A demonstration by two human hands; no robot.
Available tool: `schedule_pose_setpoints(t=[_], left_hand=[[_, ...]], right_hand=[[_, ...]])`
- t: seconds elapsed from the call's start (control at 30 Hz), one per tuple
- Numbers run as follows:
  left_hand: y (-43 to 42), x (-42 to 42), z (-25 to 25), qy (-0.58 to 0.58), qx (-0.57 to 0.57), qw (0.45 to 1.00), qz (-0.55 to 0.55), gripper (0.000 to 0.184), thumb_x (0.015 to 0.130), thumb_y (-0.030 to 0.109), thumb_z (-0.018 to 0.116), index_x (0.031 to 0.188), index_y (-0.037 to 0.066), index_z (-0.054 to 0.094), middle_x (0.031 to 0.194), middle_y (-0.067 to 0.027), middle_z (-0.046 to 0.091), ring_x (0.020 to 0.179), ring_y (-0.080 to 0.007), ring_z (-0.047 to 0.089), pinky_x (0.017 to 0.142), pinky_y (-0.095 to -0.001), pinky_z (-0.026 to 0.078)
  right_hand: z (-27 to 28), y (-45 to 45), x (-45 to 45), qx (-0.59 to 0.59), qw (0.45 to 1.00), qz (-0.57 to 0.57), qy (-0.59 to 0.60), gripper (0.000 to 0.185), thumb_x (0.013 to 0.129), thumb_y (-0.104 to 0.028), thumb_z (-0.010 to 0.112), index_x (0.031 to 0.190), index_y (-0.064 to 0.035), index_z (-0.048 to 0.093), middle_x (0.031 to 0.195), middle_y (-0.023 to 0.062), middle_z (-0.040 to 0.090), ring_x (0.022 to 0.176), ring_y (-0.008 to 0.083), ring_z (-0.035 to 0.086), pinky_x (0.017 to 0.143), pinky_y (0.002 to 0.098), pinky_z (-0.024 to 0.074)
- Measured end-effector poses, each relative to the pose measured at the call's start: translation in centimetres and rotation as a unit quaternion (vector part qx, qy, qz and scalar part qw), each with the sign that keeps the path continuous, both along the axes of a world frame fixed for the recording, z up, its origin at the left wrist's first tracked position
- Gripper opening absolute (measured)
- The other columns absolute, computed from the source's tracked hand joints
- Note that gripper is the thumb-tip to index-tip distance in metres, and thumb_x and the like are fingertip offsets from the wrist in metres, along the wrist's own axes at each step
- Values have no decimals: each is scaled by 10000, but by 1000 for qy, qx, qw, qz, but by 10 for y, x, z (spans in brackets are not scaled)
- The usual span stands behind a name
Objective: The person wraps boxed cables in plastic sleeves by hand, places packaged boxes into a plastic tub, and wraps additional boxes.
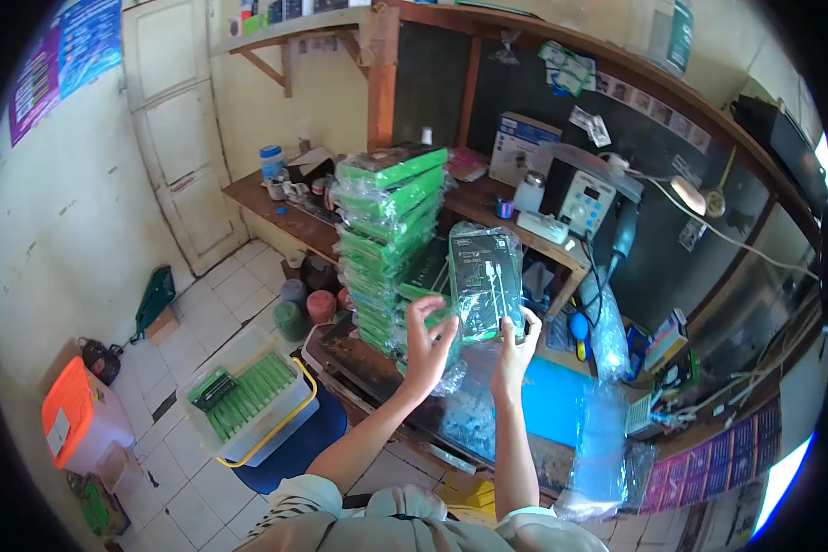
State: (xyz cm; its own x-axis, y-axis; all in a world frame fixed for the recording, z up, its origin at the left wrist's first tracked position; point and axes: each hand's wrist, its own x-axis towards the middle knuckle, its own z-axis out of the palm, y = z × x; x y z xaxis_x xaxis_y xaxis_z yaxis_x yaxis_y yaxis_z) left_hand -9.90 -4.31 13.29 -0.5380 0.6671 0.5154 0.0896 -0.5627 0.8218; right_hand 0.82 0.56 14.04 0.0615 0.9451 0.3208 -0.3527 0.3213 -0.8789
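In the head view my right hand (515,351) grips the lower right corner of a charging cable box (485,285). The box is black with green edges, wrapped in clear plastic, and shows a white cable on its face. It is held up, tilted toward me. My left hand (426,354) is just left of the box, fingers curved and apart, with nothing plainly held. Behind it rises a tall stack of similar plastic-wrapped green and black boxes (377,235). Crumpled clear plastic (451,379) lies below my hands.
A blue mat (552,405) covers part of the bench, with a clear plastic sleeve (598,451) at its right. A soldering station (586,202) stands behind. On the floor at left are a clear tub (276,428) of green boxes and an orange-lidded bin (69,405).
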Motion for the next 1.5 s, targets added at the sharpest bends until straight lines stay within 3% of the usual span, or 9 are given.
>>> schedule_pose_setpoints(t=[0.13,0.37,0.5,0.7,0.87,1.13,1.3,1.43,1.5], left_hand=[[-5,2,10,-144,-61,967,-200,716,788,174,650,1305,70,165,1206,-165,370,1070,-178,431,876,-314,403],[-5,19,-8,-206,-70,947,-237,715,780,100,645,1317,90,174,1099,-143,487,1021,-156,478,905,-287,365],[-3,48,-54,-252,-83,939,-221,676,777,31,626,1307,103,213,1033,-127,530,964,-148,504,867,-272,391],[-23,83,-79,-297,-101,929,-196,700,782,-1,607,1317,121,172,1083,-143,520,968,-153,506,845,-258,410],[-20,85,-94,-372,-99,892,-236,757,794,21,590,1331,206,90,1264,-134,386,1063,-207,452,889,-345,401],[-16,104,-135,-433,-146,871,-181,561,820,-7,535,1266,161,239,1147,-131,429,980,-246,513,848,-434,456],[-10,109,-156,-409,-192,883,-128,522,820,-31,507,1251,128,260,1094,-131,438,958,-241,520,827,-454,466],[-14,106,-166,-384,-220,894,-76,540,800,-47,513,1259,98,270,1096,-140,438,933,-234,526,782,-389,488],[-9,104,-166,-366,-225,900,-72,552,787,-49,521,1262,88,275,1116,-147,431,934,-226,523,777,-350,481]], right_hand=[[-11,-27,44,7,998,38,-44,300,809,-58,577,1084,-50,459,1009,43,482,904,109,470,771,236,399],[-49,-85,89,-99,992,-23,70,387,828,-103,577,1174,-72,407,931,28,518,816,96,510,716,218,433],[-84,-111,114,-213,963,40,162,586,848,-228,568,1312,-176,214,1166,67,413,1032,202,454,782,440,437],[-98,-132,136,-268,963,-26,19,543,815,-60,568,1268,-116,274,1121,65,462,993,191,492,772,388,486],[-91,-115,171,-223,968,-111,-18,334,814,-86,595,1100,-20,436,1005,60,539,860,137,537,726,291,479],[-108,-58,205,-137,930,-252,-229,192,815,-122,610,928,9,528,768,60,581,713,89,489,655,243,416],[-103,-32,220,-80,895,-271,-345,227,771,-169,646,717,4,508,628,121,540,580,197,493,571,346,395],[-83,-22,223,-20,867,-272,-417,200,775,-129,621,745,1,472,628,174,529,564,328,521,534,395,380],[-64,-18,216,-21,868,-266,-418,216,773,-135,619,729,-8,449,603,154,507,530,280,496,511,376,374]])
